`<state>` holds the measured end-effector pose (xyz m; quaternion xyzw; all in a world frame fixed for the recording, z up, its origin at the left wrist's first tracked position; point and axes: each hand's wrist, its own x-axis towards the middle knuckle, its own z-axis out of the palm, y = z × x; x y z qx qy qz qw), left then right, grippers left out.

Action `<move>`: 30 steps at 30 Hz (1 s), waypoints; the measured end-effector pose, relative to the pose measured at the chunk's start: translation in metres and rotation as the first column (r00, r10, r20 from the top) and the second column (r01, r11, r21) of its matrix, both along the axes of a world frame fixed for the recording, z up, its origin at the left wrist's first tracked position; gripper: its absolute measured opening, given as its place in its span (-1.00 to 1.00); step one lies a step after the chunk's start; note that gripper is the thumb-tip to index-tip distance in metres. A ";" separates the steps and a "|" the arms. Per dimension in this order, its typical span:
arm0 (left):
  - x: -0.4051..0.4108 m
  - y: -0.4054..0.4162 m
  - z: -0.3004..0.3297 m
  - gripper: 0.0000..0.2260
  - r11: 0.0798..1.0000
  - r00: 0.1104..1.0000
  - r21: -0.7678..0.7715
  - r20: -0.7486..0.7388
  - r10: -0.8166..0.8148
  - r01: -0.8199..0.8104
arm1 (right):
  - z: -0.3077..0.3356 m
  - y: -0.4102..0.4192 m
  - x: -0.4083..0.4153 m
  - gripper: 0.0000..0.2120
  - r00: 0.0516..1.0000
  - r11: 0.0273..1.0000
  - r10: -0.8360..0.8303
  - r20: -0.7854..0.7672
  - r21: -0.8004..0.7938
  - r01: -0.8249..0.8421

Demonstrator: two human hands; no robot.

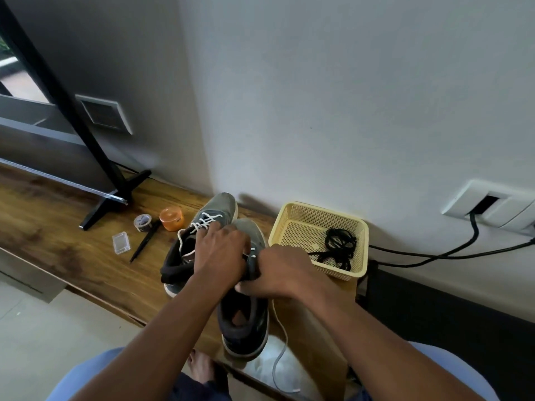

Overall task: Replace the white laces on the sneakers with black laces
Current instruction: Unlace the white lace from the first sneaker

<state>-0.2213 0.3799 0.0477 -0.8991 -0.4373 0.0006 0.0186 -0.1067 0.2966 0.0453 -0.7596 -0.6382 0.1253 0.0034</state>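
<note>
Nearest you, the grey fabric sneaker with a dark collar [243,328] sits at the wooden table [72,250] edge, white lace [279,322] trailing off it. Your left hand [221,254] and right hand [278,272] meet over its tongue, fingers curled, gripping it. The second grey sneaker [202,224], laced white, stands just behind. Black laces [338,247] lie coiled in the yellow mesh plastic basket [292,224].

hands [249,261] gripping near sneaker [244,322], black laces [337,247] in basket [292,215]
</note>
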 end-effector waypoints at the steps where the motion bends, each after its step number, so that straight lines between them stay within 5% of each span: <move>1: 0.003 0.001 -0.002 -0.86 1.000 1.000 0.011 0.001 0.004 -0.004 | -0.004 0.001 -0.003 -0.49 1.000 0.999 -0.015 0.009 0.035 0.015; 4: 0.007 0.004 -0.007 -0.88 1.000 1.000 0.025 0.004 0.010 -0.011 | -0.015 0.004 -0.011 -0.70 0.999 0.990 -0.050 0.015 0.132 0.048; 10: 0.004 0.016 -0.005 -0.93 0.996 0.988 -0.034 0.131 0.085 -0.081 | -0.017 0.005 -0.009 -0.65 0.994 0.989 -0.102 0.042 0.112 0.097; 15: -0.013 0.031 0.007 -0.99 0.969 0.926 0.058 0.315 0.209 -0.239 | -0.014 0.003 0.000 -0.67 0.991 0.991 -0.125 0.038 0.050 0.123; 20: -0.002 0.022 0.010 -0.69 0.994 0.982 -0.101 0.190 -0.010 0.030 | -0.016 0.005 -0.003 -0.66 0.991 0.990 -0.126 0.036 0.073 0.123; 24: 0.002 0.019 0.003 -0.82 0.993 0.997 -0.101 0.039 -0.060 0.064 | -0.018 0.005 -0.004 -0.66 0.991 0.988 -0.132 0.035 0.083 0.129; 30: -0.001 0.024 0.002 -0.88 1.000 0.999 -0.017 0.037 0.014 -0.013 | -0.020 0.005 -0.006 -0.67 0.989 0.986 -0.143 0.033 0.090 0.139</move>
